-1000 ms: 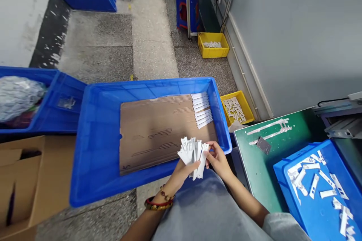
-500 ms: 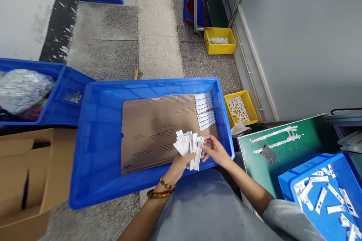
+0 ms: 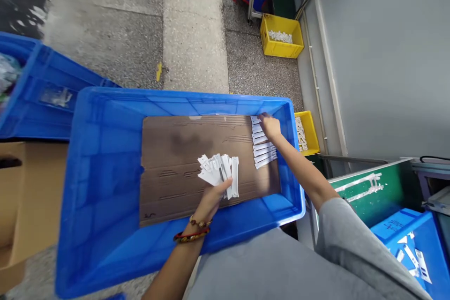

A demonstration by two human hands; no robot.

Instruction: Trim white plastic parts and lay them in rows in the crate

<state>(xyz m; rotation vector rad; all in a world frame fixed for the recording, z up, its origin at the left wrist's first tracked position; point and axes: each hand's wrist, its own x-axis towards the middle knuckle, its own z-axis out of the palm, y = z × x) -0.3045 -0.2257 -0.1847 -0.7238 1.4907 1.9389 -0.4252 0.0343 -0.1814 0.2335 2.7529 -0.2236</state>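
Observation:
My left hand is closed around a fanned bunch of flat white strips, thumb across the top, above the brown cardboard. The cardboard lines a large blue tub. At the cardboard's right end lies a row of similar white strips, side by side and slightly overlapping. My right hand reaches to the far end of that row, its fingers closed on a white strip there. The hand partly covers this strip and its neighbours.
Yellow bins with small white parts stand on the floor by the grey wall. At right are a green board and a blue bin with white pieces. Another blue crate and a cardboard box stand at left.
My right hand has left the bunch and moved forward to the far end of the strip row. My left hand still holds the bunch. The view has shifted closer over the tub.

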